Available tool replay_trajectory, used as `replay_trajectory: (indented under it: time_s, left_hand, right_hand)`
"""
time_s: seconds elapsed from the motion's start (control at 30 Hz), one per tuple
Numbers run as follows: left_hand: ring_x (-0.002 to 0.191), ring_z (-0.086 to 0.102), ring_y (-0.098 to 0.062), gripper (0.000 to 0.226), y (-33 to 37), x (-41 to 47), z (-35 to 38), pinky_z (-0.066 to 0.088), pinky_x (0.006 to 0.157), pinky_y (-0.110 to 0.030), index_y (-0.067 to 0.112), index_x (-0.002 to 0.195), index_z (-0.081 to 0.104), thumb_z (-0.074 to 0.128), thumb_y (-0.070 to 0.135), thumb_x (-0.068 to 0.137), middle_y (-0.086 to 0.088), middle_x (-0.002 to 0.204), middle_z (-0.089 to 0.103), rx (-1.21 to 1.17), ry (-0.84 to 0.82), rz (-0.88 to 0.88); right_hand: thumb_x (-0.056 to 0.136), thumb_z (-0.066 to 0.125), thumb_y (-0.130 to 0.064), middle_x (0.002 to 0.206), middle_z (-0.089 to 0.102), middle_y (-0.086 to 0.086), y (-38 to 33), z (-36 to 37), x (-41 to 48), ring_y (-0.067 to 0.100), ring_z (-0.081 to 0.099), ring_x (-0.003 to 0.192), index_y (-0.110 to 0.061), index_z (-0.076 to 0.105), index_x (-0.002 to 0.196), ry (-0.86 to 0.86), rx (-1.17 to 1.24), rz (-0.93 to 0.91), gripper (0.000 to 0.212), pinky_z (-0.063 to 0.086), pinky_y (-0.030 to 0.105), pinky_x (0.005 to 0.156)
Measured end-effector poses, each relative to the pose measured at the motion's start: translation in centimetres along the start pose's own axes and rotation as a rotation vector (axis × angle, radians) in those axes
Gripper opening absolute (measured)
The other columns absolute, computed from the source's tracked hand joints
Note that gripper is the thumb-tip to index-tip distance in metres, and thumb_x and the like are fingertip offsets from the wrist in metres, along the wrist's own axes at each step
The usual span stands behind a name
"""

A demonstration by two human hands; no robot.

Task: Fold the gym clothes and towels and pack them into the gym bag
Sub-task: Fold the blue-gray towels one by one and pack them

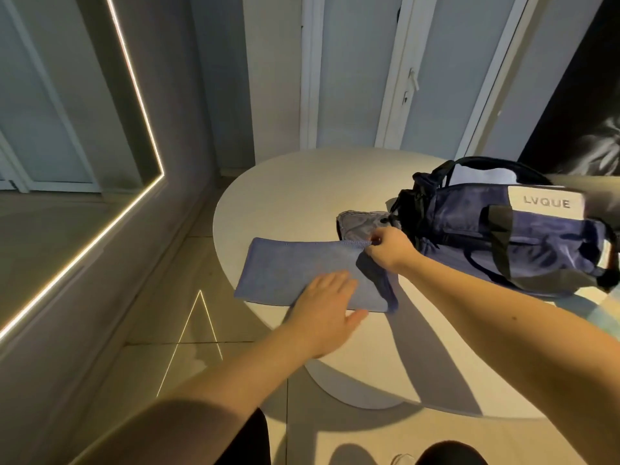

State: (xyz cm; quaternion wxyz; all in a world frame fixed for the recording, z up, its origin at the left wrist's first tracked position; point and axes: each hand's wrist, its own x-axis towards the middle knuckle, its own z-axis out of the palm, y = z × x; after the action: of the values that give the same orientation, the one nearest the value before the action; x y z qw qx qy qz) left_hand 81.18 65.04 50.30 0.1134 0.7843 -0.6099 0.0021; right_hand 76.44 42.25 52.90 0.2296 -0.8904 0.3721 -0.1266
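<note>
- A person folds a blue towel (295,273) on a round white table (302,196) at mid-frame. A navy gym bag (536,239) stands just beside it at the right of the frame.
- The left hand (327,307) lies flat on the towel's near edge, fingers straight and thumb out, pressing the cloth to the tabletop.
- The right hand (389,251) pinches the towel's far right corner between thumb and fingertips; a darker fold of cloth hangs below the wrist.
- A grey quilted flap (359,226) shows just behind that hand at the bag's left end. Whether it belongs to the bag cannot be told.
- The step in hand appears to be folding; this towel is not yet packed.
- The next move likely calls for carrying the pinched corner toward the left of the frame while the flat hand anchors the cloth and the edges stay aligned.
</note>
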Motion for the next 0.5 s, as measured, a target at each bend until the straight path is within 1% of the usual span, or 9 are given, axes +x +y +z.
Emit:
replay_trajectory:
  time_s: [0.07, 0.13, 0.2, 0.27, 0.3, 0.37, 0.4, 0.43, 0.5]
  left_hand:
    - [0.155, 0.005, -0.022, 0.077, 1.2, -0.8, 1.2, -0.001, 0.125, -0.038, 0.015, 0.16, 0.014, 0.018, 0.064, 0.101, -0.005, 0.168, 0.009, 0.068, -0.106, 0.003]
    - [0.155, -0.004, -0.019, 0.083, 1.3, -1.7, 1.7, -0.007, 0.124, -0.037, 0.016, 0.161, 0.009, 0.007, 0.067, 0.095, -0.003, 0.169, 0.002, 0.091, -0.13, 0.016]
    - [0.155, -0.006, -0.014, 0.079, 1.2, -3.0, 1.6, -0.008, 0.125, -0.036, 0.018, 0.161, 0.01, 0.012, 0.067, 0.098, 0.001, 0.169, 0.001, 0.071, -0.133, 0.046]
    - [0.155, -0.005, -0.011, 0.077, 0.7, -4.8, 1.3, -0.007, 0.125, -0.034, 0.021, 0.161, 0.014, 0.022, 0.067, 0.1, 0.005, 0.169, 0.002, 0.04, -0.11, 0.087]
    - [0.154, -0.003, -0.01, 0.079, 0.4, -5.8, 1.2, -0.008, 0.125, -0.032, 0.021, 0.16, 0.017, 0.027, 0.069, 0.099, 0.006, 0.169, 0.004, 0.034, -0.09, 0.114]
    - [0.154, 0.003, -0.01, 0.085, -0.4, -7.7, 1.1, -0.009, 0.123, -0.028, 0.021, 0.158, 0.026, 0.036, 0.075, 0.093, 0.006, 0.167, 0.012, 0.043, -0.041, 0.179]
    - [0.153, 0.01, -0.01, 0.087, -0.7, -8.7, 1.2, -0.007, 0.124, -0.028, 0.019, 0.155, 0.032, 0.042, 0.076, 0.089, 0.006, 0.165, 0.019, 0.049, -0.007, 0.207]
    - [0.151, 0.018, -0.012, 0.087, -1.1, -9.5, 1.4, -0.003, 0.124, -0.029, 0.018, 0.15, 0.039, 0.05, 0.074, 0.085, 0.005, 0.162, 0.028, 0.06, 0.036, 0.231]
    - [0.142, 0.037, -0.017, 0.077, -1.3, -10.6, 2.0, 0.004, 0.125, -0.03, 0.016, 0.136, 0.052, 0.068, 0.062, 0.077, 0.001, 0.149, 0.045, 0.085, 0.141, 0.275]
  right_hand:
    - [0.08, 0.061, -0.007, 0.069, 0.042, 0.013, 0.1, -1.3, -0.8, 0.023, 0.038, 0.066, -0.01, 0.044, 0.071, -0.036, 0.063, 0.014, 0.019, 0.027, 0.035, 0.06]
    - [0.081, 0.064, -0.005, 0.069, 0.04, 0.012, 0.2, -2.6, -2.2, 0.021, 0.037, 0.066, -0.009, 0.044, 0.072, -0.067, 0.124, 0.034, 0.022, 0.027, 0.035, 0.061]
    - [0.083, 0.066, -0.003, 0.067, 0.04, 0.012, 0.4, -3.6, -4.1, 0.021, 0.038, 0.061, -0.008, 0.044, 0.072, -0.103, 0.207, 0.074, 0.024, 0.03, 0.033, 0.057]
    - [0.083, 0.067, 0.001, 0.066, 0.043, 0.011, 0.6, -4.3, -6.4, 0.022, 0.043, 0.057, -0.007, 0.046, 0.07, -0.146, 0.319, 0.138, 0.026, 0.039, 0.031, 0.053]
    - [0.083, 0.068, 0.002, 0.068, 0.047, 0.012, 0.8, -4.5, -7.7, 0.024, 0.048, 0.059, -0.007, 0.049, 0.07, -0.165, 0.383, 0.177, 0.025, 0.045, 0.034, 0.055]
    - [0.083, 0.07, 0.004, 0.076, 0.057, 0.015, 1.1, -4.4, -10.6, 0.028, 0.059, 0.069, -0.006, 0.058, 0.076, -0.194, 0.498, 0.247, 0.017, 0.057, 0.035, 0.065]
    - [0.083, 0.07, 0.005, 0.082, 0.059, 0.016, 1.2, -4.2, -12.2, 0.028, 0.062, 0.073, -0.005, 0.059, 0.081, -0.203, 0.551, 0.276, 0.015, 0.06, 0.035, 0.066]
    - [0.083, 0.07, 0.007, 0.088, 0.06, 0.018, 1.2, -3.9, -13.6, 0.027, 0.063, 0.077, -0.004, 0.058, 0.087, -0.205, 0.605, 0.299, 0.017, 0.06, 0.033, 0.064]
    - [0.084, 0.07, 0.008, 0.097, 0.057, 0.021, 1.3, -3.2, -16.3, 0.029, 0.063, 0.082, -0.004, 0.054, 0.098, -0.194, 0.703, 0.336, 0.025, 0.061, 0.034, 0.062]
